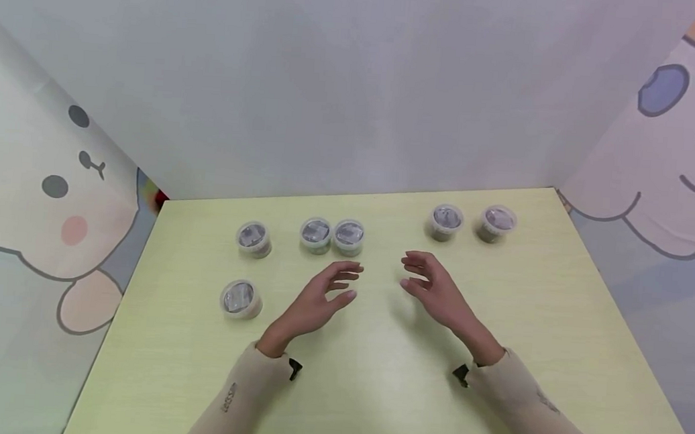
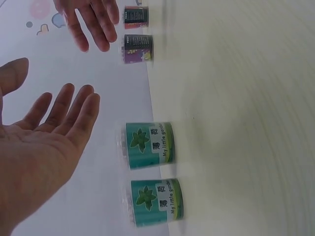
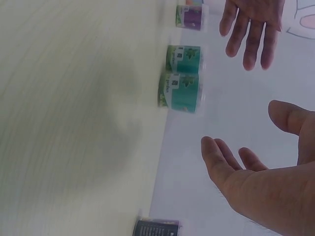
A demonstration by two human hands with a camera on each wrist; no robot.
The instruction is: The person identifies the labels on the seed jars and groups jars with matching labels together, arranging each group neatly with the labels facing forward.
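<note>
My left hand (image 1: pixel 316 301) hovers over the middle of the table, fingers relaxed and holding nothing. Opposite it, apart, my right hand (image 1: pixel 437 294) is likewise bare, its fingers loosely bent. Just beyond the left hand stand two lidded plastic tubs side by side, a left one (image 1: pixel 316 235) and a right one (image 1: pixel 349 237). In the left wrist view, these tubs (image 2: pixel 150 145) wear teal labels with a green leaf and "My little garden". Behind the right hand are two more tubs, one greyish (image 1: pixel 446 222) and one pinkish-lidded (image 1: pixel 496 223).
Left of the left hand, one tub (image 1: pixel 254 239) stands farther back and another (image 1: pixel 241 299) nearer. The pale yellow table (image 1: pixel 370 407) meets a whitish wall sheet (image 1: pixel 355 110) at its back edge. Sheets with cartoon figures hang at both sides.
</note>
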